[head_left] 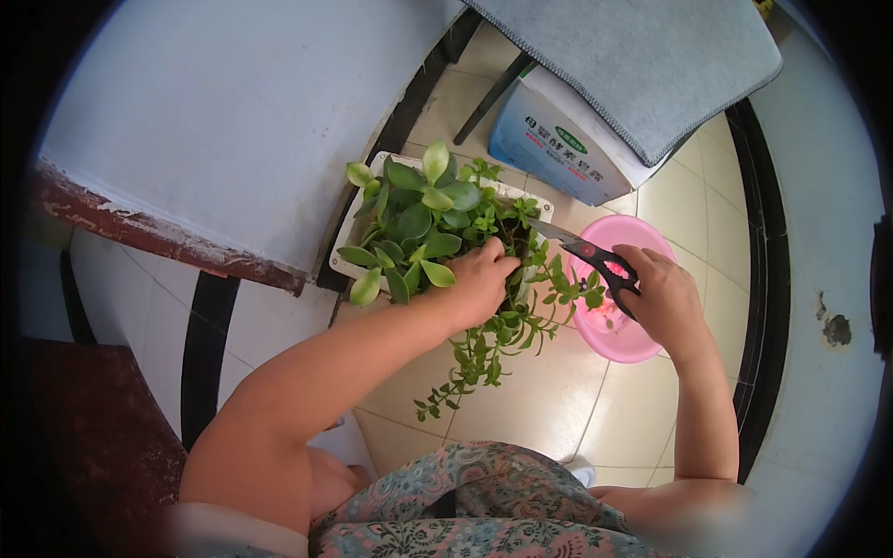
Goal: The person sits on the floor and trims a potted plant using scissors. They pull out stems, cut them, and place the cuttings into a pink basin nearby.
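Observation:
A pair of scissors with dark handles is gripped in my right hand. Its blades point left into the stems at the right side of a white rectangular planter. My left hand reaches among those stems, fingers curled down into the leaves; what its fingertips pinch is hidden. Large, thick, pale-edged leaves of a succulent fill the planter's left part. A small-leaved trailing plant hangs over the near edge toward the floor.
Right of the planter, a pink basin stands on the tiled floor, partly behind my right hand. A blue and white carton sits beyond, under a grey-covered stool. Walls flank both sides; a dark red-brown surface lies at lower left.

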`<state>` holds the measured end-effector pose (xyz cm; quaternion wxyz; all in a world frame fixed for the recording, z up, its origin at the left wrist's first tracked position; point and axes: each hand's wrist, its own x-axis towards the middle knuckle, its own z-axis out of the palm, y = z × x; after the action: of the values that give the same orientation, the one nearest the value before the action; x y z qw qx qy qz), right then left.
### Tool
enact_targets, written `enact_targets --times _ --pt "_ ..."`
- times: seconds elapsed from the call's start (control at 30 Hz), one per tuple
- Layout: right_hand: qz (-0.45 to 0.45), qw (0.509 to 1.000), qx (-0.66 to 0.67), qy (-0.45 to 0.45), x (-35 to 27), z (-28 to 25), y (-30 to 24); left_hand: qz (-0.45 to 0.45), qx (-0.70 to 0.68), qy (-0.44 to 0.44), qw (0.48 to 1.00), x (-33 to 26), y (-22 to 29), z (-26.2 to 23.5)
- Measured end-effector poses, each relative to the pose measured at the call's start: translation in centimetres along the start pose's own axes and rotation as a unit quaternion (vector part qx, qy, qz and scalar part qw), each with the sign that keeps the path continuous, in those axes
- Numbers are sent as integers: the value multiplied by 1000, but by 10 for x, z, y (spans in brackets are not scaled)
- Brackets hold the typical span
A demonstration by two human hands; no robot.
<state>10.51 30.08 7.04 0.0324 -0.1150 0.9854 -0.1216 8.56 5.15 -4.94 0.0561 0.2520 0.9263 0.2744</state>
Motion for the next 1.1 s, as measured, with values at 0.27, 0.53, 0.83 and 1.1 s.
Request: enact_targets --times 0.27,0.53,0.83,1.1 --pt "-24 999 -31 6 9 4 -8 44 41 -19 998 -1 3 -6" --pt "-59 994 -88 10 9 8 -7 92 91 -21 991 -8 3 -4" --pt "-104 970 -217 -39 18 -1 -31 39 -17 -44 998 -10 10 4" --pt "-186 888 -416 -59 31 -10 -70 36 -57 -44 997 -8 12 9"
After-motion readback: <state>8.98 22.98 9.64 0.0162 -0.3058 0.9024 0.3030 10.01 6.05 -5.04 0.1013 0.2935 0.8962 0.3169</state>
